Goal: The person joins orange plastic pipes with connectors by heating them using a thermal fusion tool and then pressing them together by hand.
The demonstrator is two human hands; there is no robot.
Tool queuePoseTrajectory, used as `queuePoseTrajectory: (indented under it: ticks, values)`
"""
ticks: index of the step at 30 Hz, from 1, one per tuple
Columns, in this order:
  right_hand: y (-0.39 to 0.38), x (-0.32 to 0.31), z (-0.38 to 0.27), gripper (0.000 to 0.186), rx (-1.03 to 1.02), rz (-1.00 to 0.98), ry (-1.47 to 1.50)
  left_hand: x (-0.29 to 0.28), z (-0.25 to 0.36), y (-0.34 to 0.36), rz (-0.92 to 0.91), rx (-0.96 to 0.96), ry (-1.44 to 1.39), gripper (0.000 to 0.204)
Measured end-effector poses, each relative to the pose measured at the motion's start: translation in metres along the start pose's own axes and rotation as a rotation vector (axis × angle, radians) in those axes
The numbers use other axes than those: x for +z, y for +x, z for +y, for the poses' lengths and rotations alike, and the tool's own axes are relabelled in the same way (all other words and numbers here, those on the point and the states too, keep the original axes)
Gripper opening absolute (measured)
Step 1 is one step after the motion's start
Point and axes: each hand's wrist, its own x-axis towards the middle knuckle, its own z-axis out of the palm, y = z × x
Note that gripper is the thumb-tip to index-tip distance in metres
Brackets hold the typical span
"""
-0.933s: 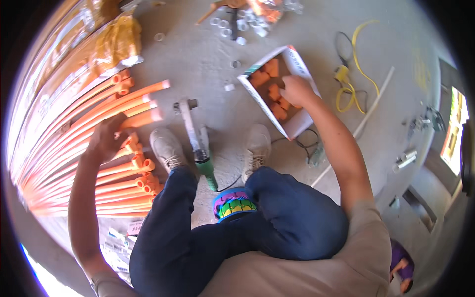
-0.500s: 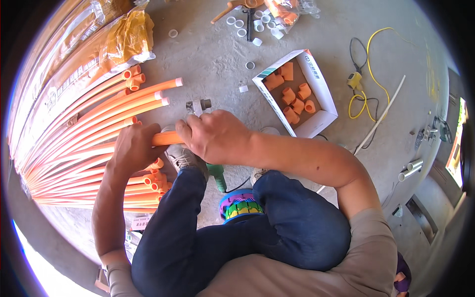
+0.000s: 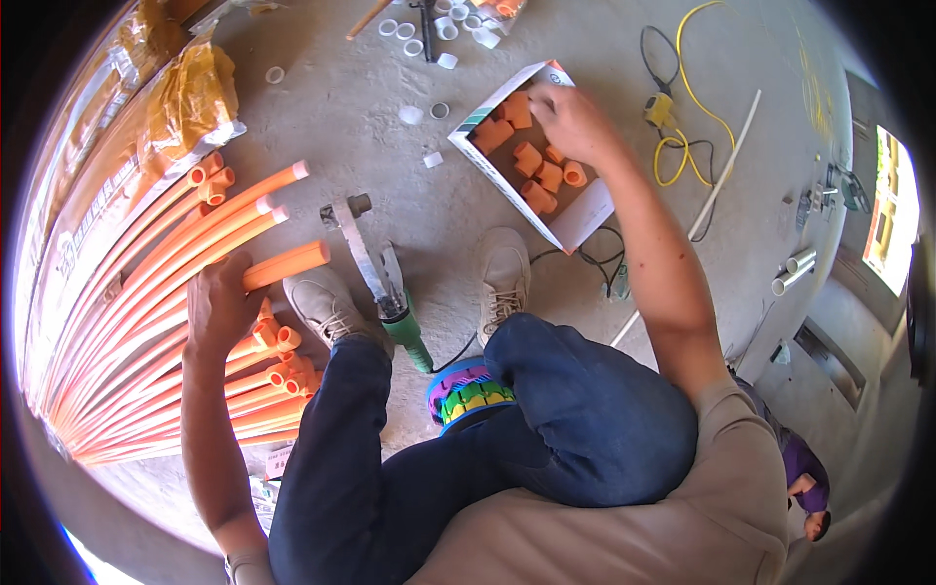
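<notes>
My left hand (image 3: 220,300) is closed round an orange plastic pipe (image 3: 290,265), whose open end points right, beside my shoe. Over the far side of a white cardboard box (image 3: 583,220), my right hand (image 3: 568,117) reaches down with bent fingers against an orange pipe fitting (image 3: 516,109). Its fingertips are partly hidden. Several more orange elbow fittings (image 3: 538,197) lie in the box. Between my shoes stands a pipe welding iron with a green handle (image 3: 408,336) and a metal head (image 3: 359,241).
A fan of orange pipes (image 3: 210,226) and loose fittings (image 3: 292,375) covers the left. White rings (image 3: 405,31) are scattered at the far side. A yellow cable (image 3: 709,107) and a white pipe (image 3: 726,166) lie on the right. Under me is a colourful stool (image 3: 473,398).
My right hand has left the pipe and moved right and away into the box. My left hand still grips the pipe, now lower and further left. The view has shifted.
</notes>
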Motion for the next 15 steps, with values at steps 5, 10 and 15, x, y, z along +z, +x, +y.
queuePoseTrajectory:
  ticks: [5, 10, 15]
  values:
    - [-0.016, 0.045, 0.058, 0.029, 0.088, -0.253, -0.212, 0.01, 0.0, 0.011, -0.096, -0.076, 0.046, 0.019]
    - [-0.022, 0.08, 0.057, 0.035, 0.089, -0.132, -0.144, 0.015, -0.003, 0.02, -0.203, -0.135, 0.062, 0.021]
    - [-0.013, 0.078, 0.052, 0.042, 0.052, -0.186, -0.211, 0.026, -0.03, 0.027, -0.247, -0.184, 0.09, 0.017]
